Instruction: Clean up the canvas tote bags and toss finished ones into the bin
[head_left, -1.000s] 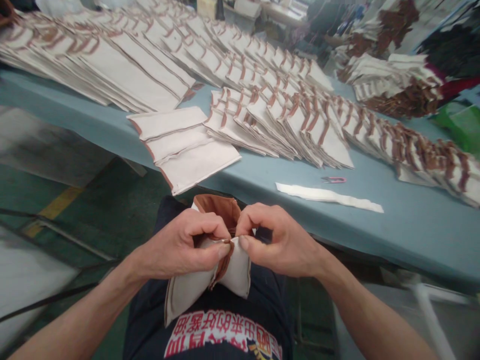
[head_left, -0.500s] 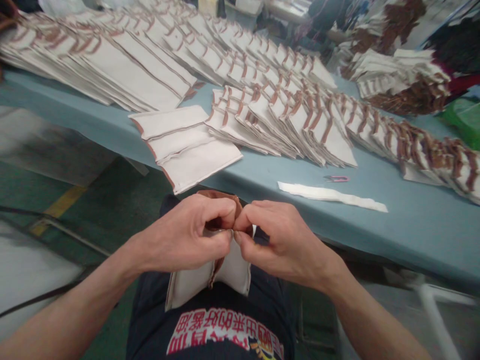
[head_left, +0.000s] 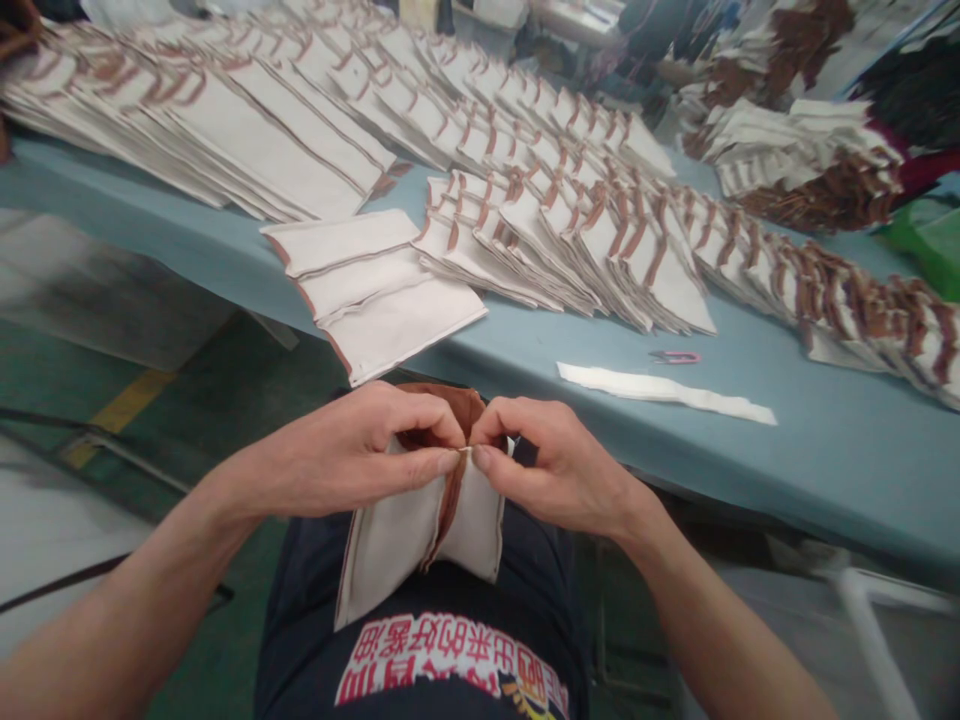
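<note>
Over my lap, a white and brown sewn fabric piece (head_left: 397,545) hangs from both my hands. My left hand (head_left: 382,440) pinches its upper edge between thumb and forefinger. Right beside it, my right hand (head_left: 551,460) pinches the same edge, the fingertips of both hands almost touching. A brown seam strip runs down the middle of the piece, and its brown inside shows behind the fingers. On the table edge just beyond my left hand lies a flat white panel (head_left: 375,290) with brown trim. The pinched spot itself is partly hidden by my fingertips.
Rows of overlapping white pieces with brown edges (head_left: 562,230) cover much of the blue table (head_left: 510,350). Pink-handled thread snips (head_left: 679,357) and a white fabric strip (head_left: 667,392) lie near the front edge. A heap of white and brown pieces (head_left: 810,160) stands at the back right.
Both hands have shifted up slightly, and more of the fabric piece and its brown seam shows below them. My left hand has turned flatter. Things on the table have stayed put.
</note>
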